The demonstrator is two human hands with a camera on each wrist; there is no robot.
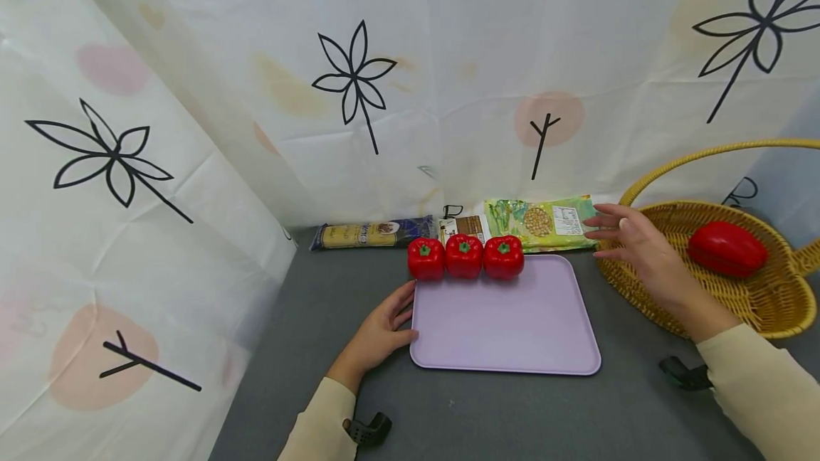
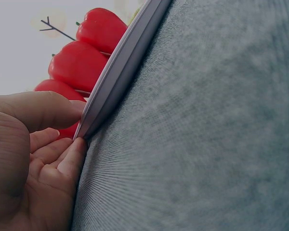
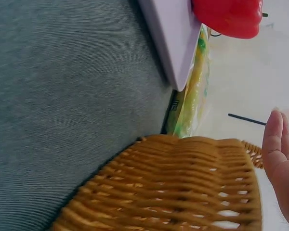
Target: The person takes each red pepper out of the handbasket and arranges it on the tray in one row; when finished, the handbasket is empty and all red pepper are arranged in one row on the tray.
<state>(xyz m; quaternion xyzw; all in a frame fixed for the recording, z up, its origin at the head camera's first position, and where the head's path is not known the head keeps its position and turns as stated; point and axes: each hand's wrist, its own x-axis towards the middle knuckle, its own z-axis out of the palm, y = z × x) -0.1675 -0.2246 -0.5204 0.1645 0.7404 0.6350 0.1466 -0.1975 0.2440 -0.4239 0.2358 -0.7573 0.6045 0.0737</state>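
Three red bell peppers (image 1: pixel 464 257) stand side by side along the far left part of a lilac tray (image 1: pixel 506 333). At the tray's left edge, my left hand (image 1: pixel 383 326) touches the rim with thumb and fingertips spread along it. The left wrist view shows the thumb (image 2: pixel 62 111) against that rim, close to the peppers (image 2: pixel 78 65). My right hand (image 1: pixel 650 255) is raised over the left rim of a yellow wicker basket (image 1: pixel 765 304), its fingers extended and holding nothing. In the basket lies another red pepper (image 1: pixel 727 248).
Behind the tray, against the patterned cloth wall (image 1: pixel 435 91), lie a dark blue and yellow packet (image 1: pixel 374 233), a brown and white packet (image 1: pixel 463 225) and a green bag (image 1: pixel 541 223). The basket's tall handle (image 1: pixel 711 154) arches at the right. Dark grey cloth (image 1: pixel 461 418) covers the table.
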